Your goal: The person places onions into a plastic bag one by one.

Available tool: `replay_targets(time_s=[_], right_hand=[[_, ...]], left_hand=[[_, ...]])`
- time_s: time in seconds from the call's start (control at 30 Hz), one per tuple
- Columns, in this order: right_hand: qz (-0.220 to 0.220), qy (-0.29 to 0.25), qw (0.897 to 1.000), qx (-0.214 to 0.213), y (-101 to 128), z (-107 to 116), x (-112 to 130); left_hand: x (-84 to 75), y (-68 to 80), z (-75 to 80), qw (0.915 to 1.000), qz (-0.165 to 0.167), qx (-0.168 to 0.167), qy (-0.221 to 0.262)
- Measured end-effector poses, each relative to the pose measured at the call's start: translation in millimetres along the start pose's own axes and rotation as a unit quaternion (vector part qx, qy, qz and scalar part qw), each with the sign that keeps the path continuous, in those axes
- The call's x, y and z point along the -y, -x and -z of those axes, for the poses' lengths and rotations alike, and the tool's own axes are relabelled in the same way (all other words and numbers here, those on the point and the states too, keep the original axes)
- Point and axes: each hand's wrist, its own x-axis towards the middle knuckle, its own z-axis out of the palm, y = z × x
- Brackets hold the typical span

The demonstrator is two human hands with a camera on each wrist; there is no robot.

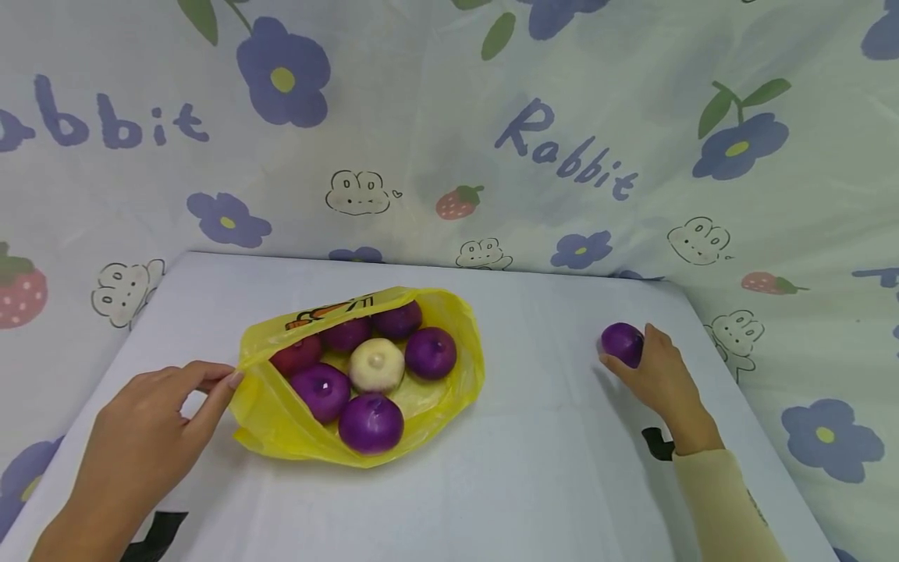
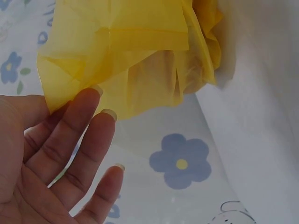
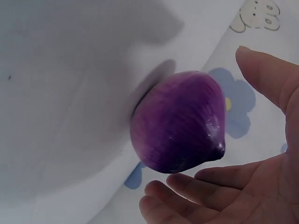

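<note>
My left hand (image 1: 143, 429) pinches the left edge of a yellow plastic bag (image 1: 281, 439) between thumb and finger. In the left wrist view the other fingers (image 2: 88, 161) spread away from the bag. Inside the bag's wide mouth lie several purple onions (image 1: 371, 424), a cream-white onion (image 1: 377, 365) and a redder round one (image 1: 298, 355), partly covered by the rim. At the table's right side, a single purple onion (image 3: 180, 123) rests on the white surface. My right hand (image 1: 660, 382) reaches around it; the right wrist view shows the thumb apart from it and the fingers loosely bent beside it.
The white table (image 1: 520, 453) carries black marks (image 1: 658, 443) near the right forearm and by the left wrist. Behind and beside it hangs a cloth (image 1: 421, 125) printed with flowers, rabbits and strawberries.
</note>
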Motion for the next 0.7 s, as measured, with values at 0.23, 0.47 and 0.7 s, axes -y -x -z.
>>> replay_targets(time_s=[0.23, 0.47, 0.7], right_hand=[[-0.008, -0.023, 1.0, 0.015, -3, -3, -8], [-0.01, -0.035, 0.999, 0.019, -6, -6, -13], [-0.028, -0.054, 0.998, 0.026, -9, -7, -13]], left_hand=[[-0.4, 0.0, 1.1, 1.0, 0.004, 0.002, -0.001], [-0.8, 0.7, 1.4, 1.0, 0.003, 0.0, 0.005], [-0.7, -0.2, 2.2, 0.9999, -0.007, -0.01, 0.003]])
